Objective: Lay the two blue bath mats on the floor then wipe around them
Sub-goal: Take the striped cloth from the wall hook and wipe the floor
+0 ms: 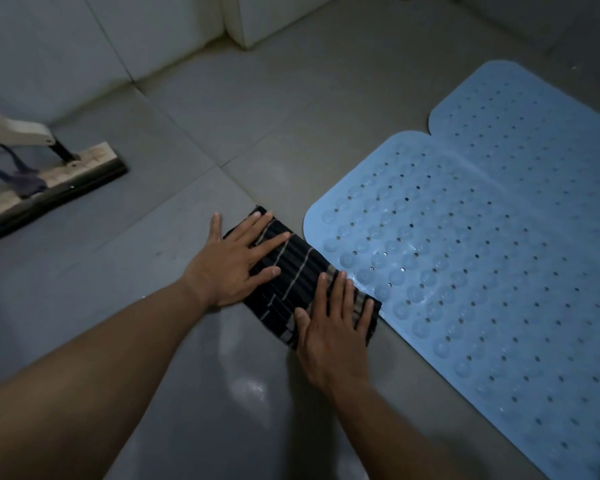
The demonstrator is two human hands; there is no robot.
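Left hand (236,261) and right hand (329,336) press flat, fingers straight, on the striped cloth (291,271), its long axis diagonal along the blue mat (482,258)

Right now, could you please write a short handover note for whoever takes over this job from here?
Hands: the left hand and right hand both lie flat, fingers straight, pressing the dark striped cloth onto the floor.
Things: the cloth sits at the left edge of the near blue mat. The far blue mat lies flat alongside it. A squeegee rests on the floor at left.
Done: both mats are laid.
Left: wiping around the mats. How much is already wiped cannot be told.
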